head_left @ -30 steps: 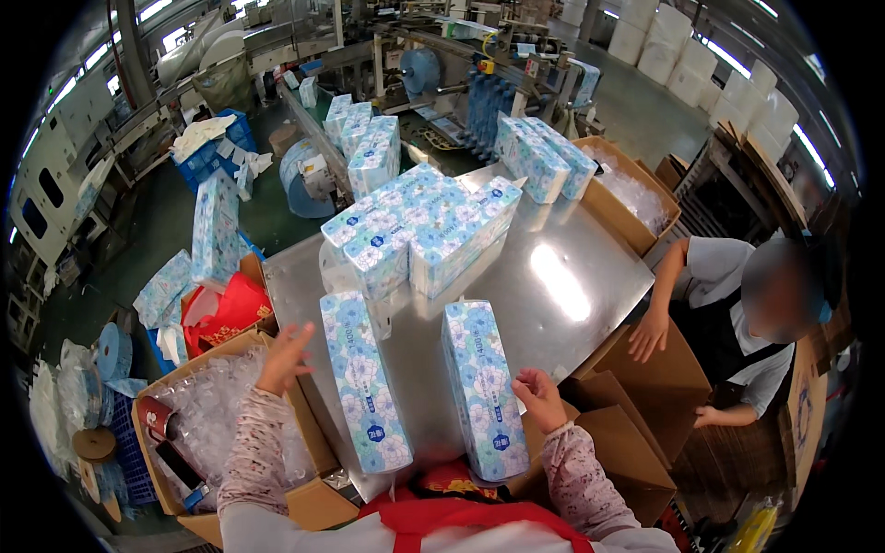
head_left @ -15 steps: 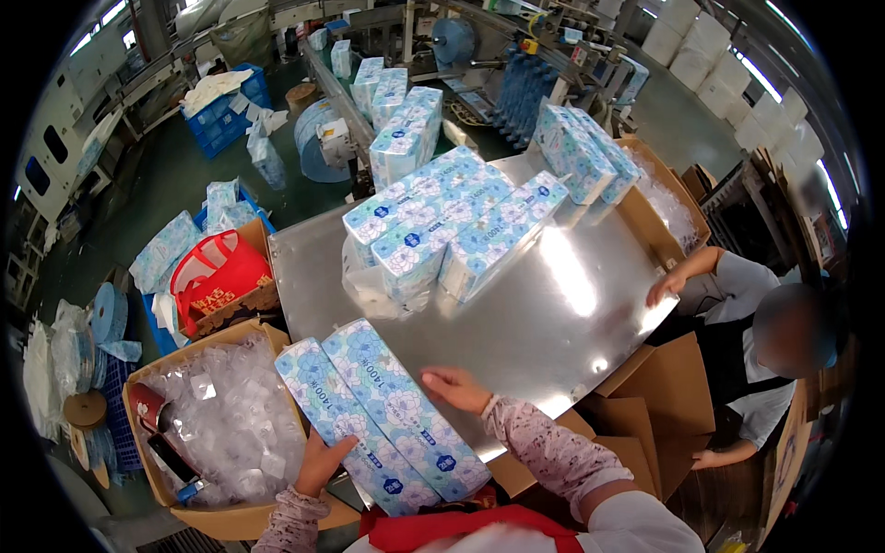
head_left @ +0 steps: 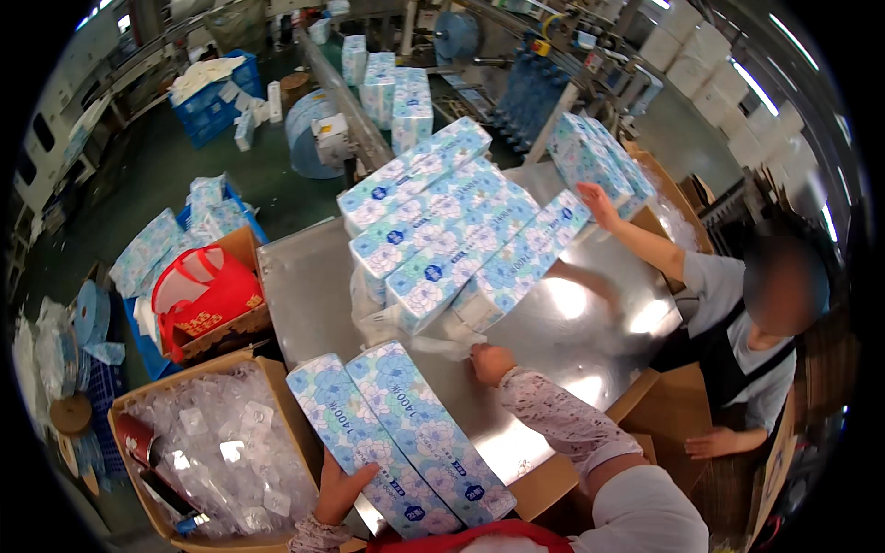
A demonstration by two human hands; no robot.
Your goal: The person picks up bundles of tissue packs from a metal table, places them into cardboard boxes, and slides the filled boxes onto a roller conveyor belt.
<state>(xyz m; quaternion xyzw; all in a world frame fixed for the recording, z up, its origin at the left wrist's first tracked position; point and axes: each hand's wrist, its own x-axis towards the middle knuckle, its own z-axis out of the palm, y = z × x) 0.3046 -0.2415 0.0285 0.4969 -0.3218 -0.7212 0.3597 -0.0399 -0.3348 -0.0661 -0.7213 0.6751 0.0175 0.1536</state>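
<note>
2 pks (head_left: 430, 435), lt-blue floral, long, side by side.
L hand (head_left: 341, 487) wide, thumb out, against left pk (head_left: 355, 429); R hand (head_left: 494, 364) bunched at clear film (head_left: 447, 347), grip can't tell.

At the right-hand grip (head_left: 494, 364), fingertips were tucked from view beside clear film (head_left: 438, 347); the left-hand grip (head_left: 341, 488) was partly masked by paired floral packs (head_left: 373, 452). A red apron (head_left: 479, 538) was cropped by the lower edge, a co-worker's face (head_left: 786, 281) was blurred, and the packs' finest print was left illegible.
</note>
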